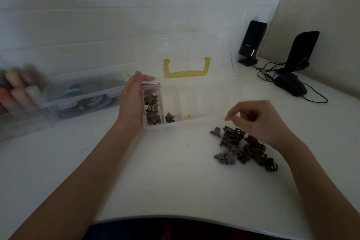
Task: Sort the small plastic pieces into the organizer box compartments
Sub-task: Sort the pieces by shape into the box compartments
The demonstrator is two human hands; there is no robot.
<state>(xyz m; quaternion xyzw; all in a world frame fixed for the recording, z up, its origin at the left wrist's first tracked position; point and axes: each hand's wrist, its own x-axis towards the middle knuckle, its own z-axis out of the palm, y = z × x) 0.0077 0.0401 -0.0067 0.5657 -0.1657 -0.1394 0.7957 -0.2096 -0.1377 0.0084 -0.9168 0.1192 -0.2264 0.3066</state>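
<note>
At far left of the frame, blurred: a clear storage bin (85, 91) with coloured items inside, and rolled pastel shapes (17, 87) beside it, too smeared to identify.

Left of centre: left hand (134, 101) pressed flat against the left end wall of the clear organizer box (194, 122), fingers straight, thumb along the box's rear corner, nothing pinched.

Centre: box lying open on the white table (155, 171), lid (185, 31) raised behind it, yellow handle (187, 69) on the lid. Leftmost compartment packed with dark brown plastic pieces (153, 111); next compartment holding one brown piece (170, 118); third compartment holding a pale yellow piece (188, 117). Compartments further right too washed out to read.

Right of centre: loose heap of dark small plastic pieces (243, 146) on the table just in front of the box's right end, one greyish piece (215, 131) lying slightly apart at its left edge.

Above the heap: right hand (257, 121), fingers curled loosely, forefinger and thumb drawn close together; whether anything sits between the fingertips, cannot tell.

Upper right of the frame: two black speakers (253, 39) against the wall, a dark computer mouse (290, 85) with its cable trailing nearby.
</note>
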